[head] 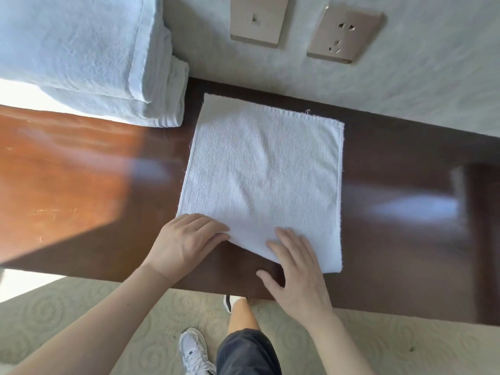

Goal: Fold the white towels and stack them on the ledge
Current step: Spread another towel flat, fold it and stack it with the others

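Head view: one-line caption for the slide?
Both hands, left hand and right hand, at the near edge of a white towel spread on the wooden ledge, folded towels stacked beside it.

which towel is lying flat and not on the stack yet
The single towel under both hands, spread on the dark ledge; the others sit folded in the pile at its left.

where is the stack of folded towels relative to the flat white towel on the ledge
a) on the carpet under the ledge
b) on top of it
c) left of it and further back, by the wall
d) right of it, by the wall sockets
c: the stack of folded towels sits on the ledge left of and behind the flat white towel.
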The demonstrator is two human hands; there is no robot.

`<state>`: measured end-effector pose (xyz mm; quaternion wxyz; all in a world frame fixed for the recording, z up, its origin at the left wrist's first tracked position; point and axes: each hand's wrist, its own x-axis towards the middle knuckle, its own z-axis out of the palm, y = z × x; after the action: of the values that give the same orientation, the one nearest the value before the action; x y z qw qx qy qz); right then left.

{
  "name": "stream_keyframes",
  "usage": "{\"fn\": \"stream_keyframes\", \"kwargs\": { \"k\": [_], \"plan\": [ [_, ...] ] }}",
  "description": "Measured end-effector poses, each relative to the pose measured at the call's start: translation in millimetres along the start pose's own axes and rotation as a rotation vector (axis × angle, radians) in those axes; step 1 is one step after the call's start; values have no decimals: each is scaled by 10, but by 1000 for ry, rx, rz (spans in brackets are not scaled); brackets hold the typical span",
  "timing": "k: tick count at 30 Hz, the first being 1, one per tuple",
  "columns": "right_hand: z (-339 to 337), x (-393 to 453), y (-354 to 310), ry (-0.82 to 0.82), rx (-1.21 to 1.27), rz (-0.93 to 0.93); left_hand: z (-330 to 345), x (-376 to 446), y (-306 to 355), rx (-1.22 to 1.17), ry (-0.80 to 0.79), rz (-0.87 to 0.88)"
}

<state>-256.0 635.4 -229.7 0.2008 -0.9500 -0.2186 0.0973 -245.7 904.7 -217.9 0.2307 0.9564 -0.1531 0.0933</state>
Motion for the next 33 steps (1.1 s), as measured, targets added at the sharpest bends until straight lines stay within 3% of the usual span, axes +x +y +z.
{"fn": "stream_keyframes", "kwargs": {
  "k": [5, 8, 13, 19, 23, 26, 30, 33],
  "plan": [
    [-367, 267, 299, 234, 4, 109, -182, 341, -162, 56, 69, -22],
    [-752, 660, 469, 195, 10, 266, -302, 708, -264, 71, 121, -55],
    [-1298, 1425, 776, 42, 91, 280, -366, 1538, -431, 146, 175, -14],
    [-1641, 2318, 1160, 18, 163, 319, -258, 2346, -769, 223, 121, -60],
    [-1497, 2612, 1209, 69, 77, 421, -25, 2520, -937, 330, 38, -125],
    [-1136, 2586, 944, 215, -206, 264, 265, 2423, -752, 294, 1, -223],
    [-555, 2463, 576, -24, -115, 125, 683, 2178, -379, 136, -235, -239],
    [-412, 2328, 758, 3, -211, 141, 725, 2005, -530, 216, -281, -344]
  ]
}}
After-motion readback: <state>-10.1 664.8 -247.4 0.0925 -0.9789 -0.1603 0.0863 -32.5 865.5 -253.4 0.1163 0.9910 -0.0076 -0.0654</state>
